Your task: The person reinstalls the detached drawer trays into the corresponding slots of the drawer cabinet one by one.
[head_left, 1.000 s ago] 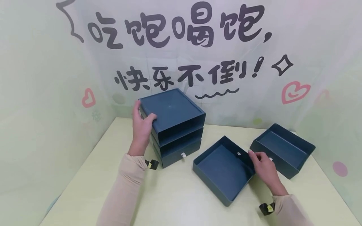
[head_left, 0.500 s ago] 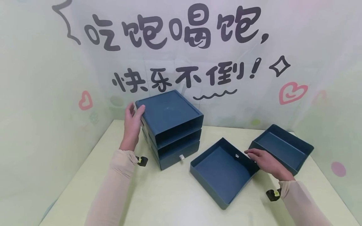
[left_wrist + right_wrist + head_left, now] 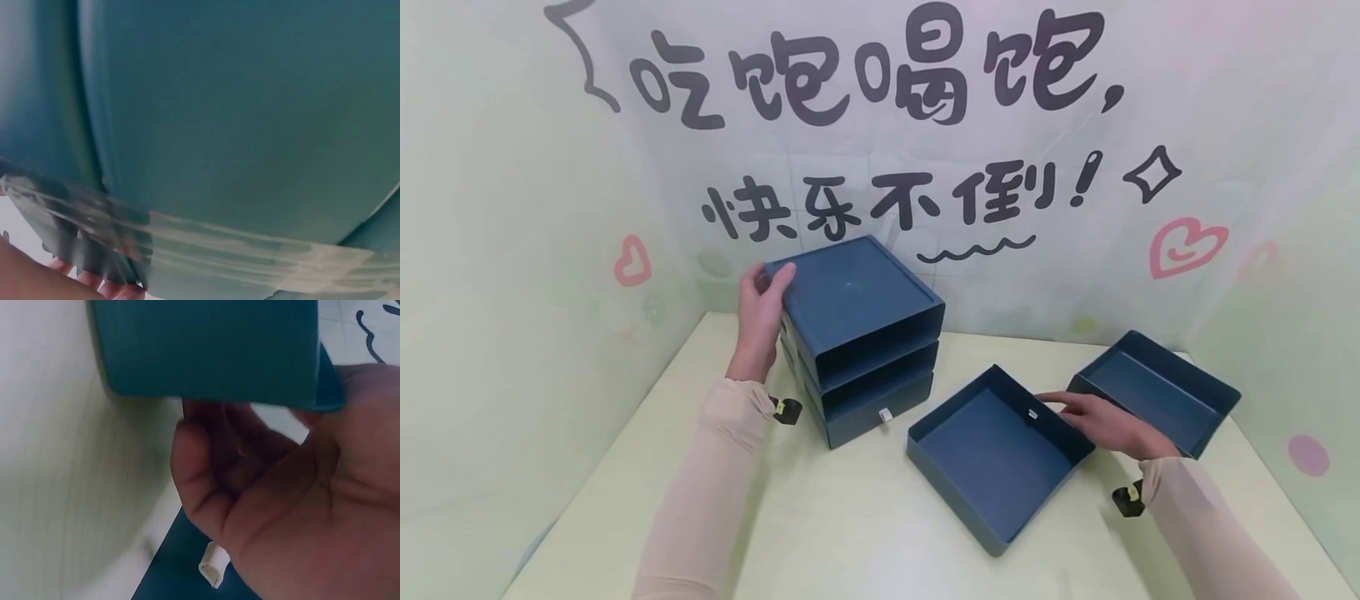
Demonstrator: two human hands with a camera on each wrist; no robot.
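A dark blue desktop drawer cabinet (image 3: 857, 287) stands at the back left, two upper slots open and a lower drawer (image 3: 880, 412) in place. My left hand (image 3: 758, 321) holds its upper left edge, thumb on top; in the left wrist view the fingertips (image 3: 128, 291) bend round the side's far edge. A loose blue drawer (image 3: 992, 458) lies in front, right of the cabinet. My right hand (image 3: 1108, 423) grips its right wall near a small white tab (image 3: 1033, 413). In the right wrist view the fingers curl beneath the drawer's edge, which seems slightly raised.
Another loose blue drawer (image 3: 1161, 387) sits behind my right hand, at the table's right. The pale table (image 3: 842, 525) meets a printed cloth backdrop (image 3: 1037, 292) at the back and sides. Translucent tape (image 3: 250, 250) runs along the cabinet's side.
My left hand has slid back along the cabinet's upper left edge. My right hand has turned and shifted along the near drawer's right wall. The cabinet and drawers have hardly moved.
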